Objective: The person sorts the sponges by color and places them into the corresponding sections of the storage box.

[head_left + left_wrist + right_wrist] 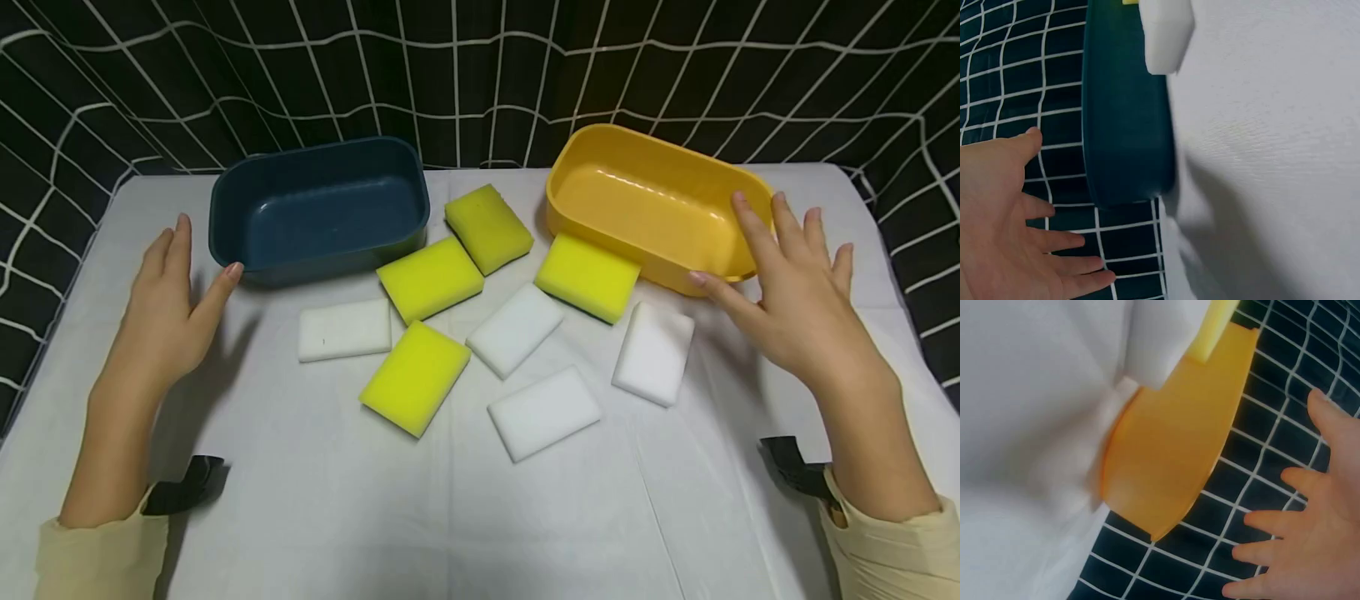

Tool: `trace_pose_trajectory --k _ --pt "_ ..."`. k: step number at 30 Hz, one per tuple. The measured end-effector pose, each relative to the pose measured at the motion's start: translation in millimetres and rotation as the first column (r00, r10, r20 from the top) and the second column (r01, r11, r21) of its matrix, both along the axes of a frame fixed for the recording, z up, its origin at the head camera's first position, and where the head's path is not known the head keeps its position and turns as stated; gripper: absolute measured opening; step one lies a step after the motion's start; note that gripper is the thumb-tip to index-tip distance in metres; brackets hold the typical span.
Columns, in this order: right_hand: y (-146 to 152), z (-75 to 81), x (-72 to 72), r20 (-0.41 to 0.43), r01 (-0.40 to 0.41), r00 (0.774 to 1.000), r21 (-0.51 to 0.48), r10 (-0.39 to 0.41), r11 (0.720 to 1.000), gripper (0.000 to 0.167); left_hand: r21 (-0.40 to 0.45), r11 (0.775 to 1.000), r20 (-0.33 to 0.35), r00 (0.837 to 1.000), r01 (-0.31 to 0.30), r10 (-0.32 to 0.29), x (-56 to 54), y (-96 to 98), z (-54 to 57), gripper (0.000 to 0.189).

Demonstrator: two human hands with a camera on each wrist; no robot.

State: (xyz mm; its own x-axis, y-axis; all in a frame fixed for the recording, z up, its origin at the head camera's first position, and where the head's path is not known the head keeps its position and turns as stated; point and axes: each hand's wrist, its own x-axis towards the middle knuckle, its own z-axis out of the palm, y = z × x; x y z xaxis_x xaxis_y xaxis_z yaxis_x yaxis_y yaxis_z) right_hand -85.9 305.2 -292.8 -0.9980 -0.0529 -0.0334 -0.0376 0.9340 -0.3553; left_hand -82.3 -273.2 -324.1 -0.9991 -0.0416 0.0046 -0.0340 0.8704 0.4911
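My left hand [168, 312], fingers straight and thumb out, is near the left end of a dark blue bin [322, 265]. With its fingers spread, my right hand [802, 292] hovers by the right end of a yellow bin [600, 237]; whether it touches the rim I cannot tell. Neither hand holds anything. Several yellow sponges with dark undersides lie between the bins, one sponge [588, 277] against the yellow bin and another sponge [416, 379] nearer me. Several white sponges lie around them, including one white sponge [345, 330] at left and another white sponge [654, 354] at right.
A white cloth [337, 517] covers the table. Behind it and at both sides hangs a black curtain [480, 75] with a white grid. Both bins stand along the table's back edge. Black straps with mounts sit at both wrists.
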Motion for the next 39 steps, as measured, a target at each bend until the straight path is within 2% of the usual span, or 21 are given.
trace_pose_trajectory --k 7,12,20,28,32,39 --pt "-7.6 7.4 -1.9 -0.015 -0.068 0.998 -0.048 0.067 0.997 0.087 0.035 0.999 -0.004 1.0 0.015 -0.015 -7.1 0.4 2.7 0.087" --pt "-17.5 12.2 -6.2 -0.043 -0.09 0.995 -0.062 0.087 0.994 0.086 0.04 0.999 0.011 1.0 0.018 -0.019 -13.7 0.6 3.0 0.087" --pt "-34.5 17.9 -12.7 -0.07 -0.138 0.989 -0.088 0.132 0.987 0.088 0.069 0.998 0.027 1.0 -0.013 0.011 -22.7 1.3 2.1 0.081" --pt "-50.5 28.0 -22.7 -0.102 -0.231 0.97 -0.117 0.219 0.966 0.087 0.178 0.981 0.06 0.996 -0.073 0.064 -30.6 2.5 -1.7 0.076" --pt "-59.2 32.0 -27.5 -0.088 -0.258 0.965 -0.144 0.247 0.955 0.088 0.25 0.96 0.073 0.991 -0.127 0.112 -31.4 2.3 -2.1 0.072" --pt "-68.4 31.9 -32.1 -0.055 -0.298 0.955 -0.169 0.293 0.939 0.085 0.447 0.873 0.117 0.98 -0.196 0.16 -32.3 -3.4 -3.0 0.061"
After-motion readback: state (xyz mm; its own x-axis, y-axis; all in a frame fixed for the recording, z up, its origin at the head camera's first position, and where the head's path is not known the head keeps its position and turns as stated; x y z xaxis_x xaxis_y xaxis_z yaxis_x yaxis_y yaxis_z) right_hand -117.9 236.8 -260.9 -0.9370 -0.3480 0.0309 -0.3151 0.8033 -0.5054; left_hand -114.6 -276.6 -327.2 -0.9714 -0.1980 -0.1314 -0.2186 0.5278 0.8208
